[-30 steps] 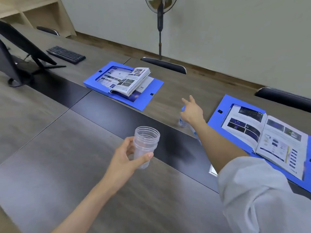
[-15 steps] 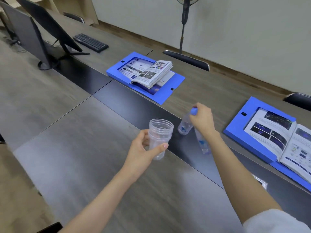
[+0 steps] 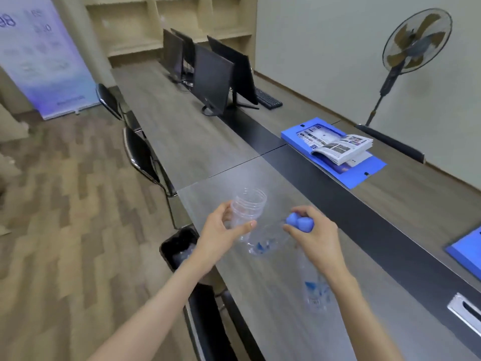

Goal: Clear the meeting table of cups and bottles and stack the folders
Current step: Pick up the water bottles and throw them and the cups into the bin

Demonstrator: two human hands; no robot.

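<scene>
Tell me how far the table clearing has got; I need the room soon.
Done: no cups or bottles remain on the visible table. In hand: the left hand holds a clear cup, the right hand grips two blue-capped bottles by their necks, above a black bin beside the table. Left: dropping these, and stacking the blue folders, still open with booklets on top.
</scene>
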